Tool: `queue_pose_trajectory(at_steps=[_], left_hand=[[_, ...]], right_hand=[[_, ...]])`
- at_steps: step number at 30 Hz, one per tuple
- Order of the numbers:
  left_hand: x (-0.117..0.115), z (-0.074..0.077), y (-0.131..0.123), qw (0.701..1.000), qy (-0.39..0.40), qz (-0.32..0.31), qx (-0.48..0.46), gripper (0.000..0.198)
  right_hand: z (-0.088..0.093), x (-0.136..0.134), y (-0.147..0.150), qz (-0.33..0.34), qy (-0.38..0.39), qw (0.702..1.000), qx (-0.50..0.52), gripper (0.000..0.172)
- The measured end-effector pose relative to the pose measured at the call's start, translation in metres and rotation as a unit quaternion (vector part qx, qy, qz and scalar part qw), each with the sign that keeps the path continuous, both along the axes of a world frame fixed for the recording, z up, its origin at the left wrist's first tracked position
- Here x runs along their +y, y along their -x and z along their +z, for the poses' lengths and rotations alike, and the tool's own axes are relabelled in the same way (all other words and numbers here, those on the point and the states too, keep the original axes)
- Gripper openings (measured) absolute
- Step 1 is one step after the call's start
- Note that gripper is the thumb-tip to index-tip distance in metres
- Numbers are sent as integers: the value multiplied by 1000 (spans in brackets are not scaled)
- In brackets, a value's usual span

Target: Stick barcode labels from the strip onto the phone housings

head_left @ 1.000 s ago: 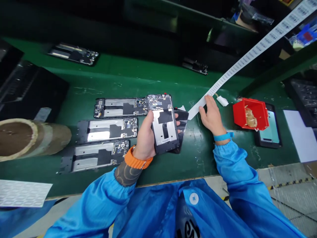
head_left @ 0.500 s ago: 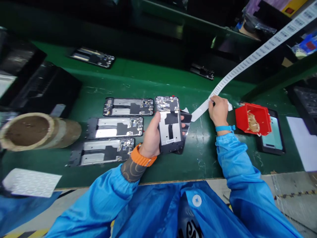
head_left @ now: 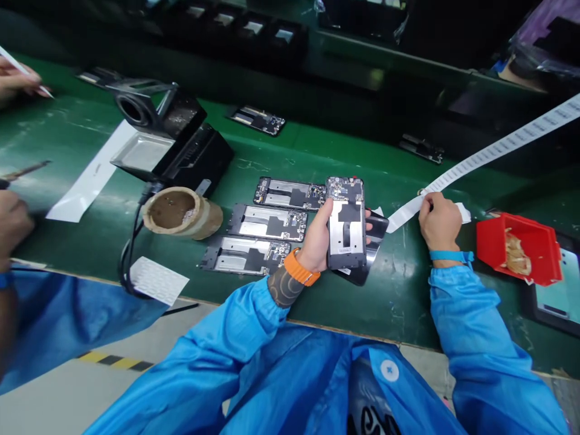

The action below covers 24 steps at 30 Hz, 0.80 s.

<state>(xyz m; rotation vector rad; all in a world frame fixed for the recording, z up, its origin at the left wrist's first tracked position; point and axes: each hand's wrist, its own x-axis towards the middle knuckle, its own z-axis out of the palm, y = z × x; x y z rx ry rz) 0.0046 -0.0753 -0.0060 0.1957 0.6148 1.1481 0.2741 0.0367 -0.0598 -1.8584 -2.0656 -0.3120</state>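
Observation:
My left hand point(head_left: 316, 237), with an orange watch strap at its wrist, is closed around an opened phone point(head_left: 347, 226). The phone's circuit board and silver inner plate face up, and a small white label shows near its lower end. Under it lies a dark glossy phone panel point(head_left: 374, 248), partly hidden. Farther right, my right hand point(head_left: 439, 220) is curled with its fingertips pinching the lower part of a barcode label strip point(head_left: 480, 158). To the left of my left hand, several opened phones point(head_left: 272, 222) lie in a stacked row on the green bench.
A red bin point(head_left: 544, 254) with tan scraps stands at right beside a boxed phone point(head_left: 562, 287). At left are a cardboard tube point(head_left: 206, 219), a black soldering-type stand point(head_left: 194, 154) and a white label sheet point(head_left: 158, 281). A co-worker's hands point(head_left: 16, 78) show at far left.
The view has swung left, so the bench things sit farther right and the co-worker's hands appear. Both my hands keep their holds, with little other movement visible.

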Motion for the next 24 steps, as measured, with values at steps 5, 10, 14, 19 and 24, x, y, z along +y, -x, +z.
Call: queue_pose_trajectory(at_steps=[5,10,14,19,24], left_hand=[[2,3,-1,1000,5,1,-10,67],[1,5,1,1000,-9,10,-13,69],[1,2,2,1000,-20,5,-3,73],[1,1,-1,999,-26,17,15,70],[2,2,-1,999,-28,16,14,70]], right_hand=[[-2,1,2,17,-4,1000,21,21],[-5,2,0,39,-14,998,38,22],[-3,1,2,29,-3,999,24,21],[0,-3,7,21,8,999,24,21],[-4,-1,4,34,2,998,46,20]])
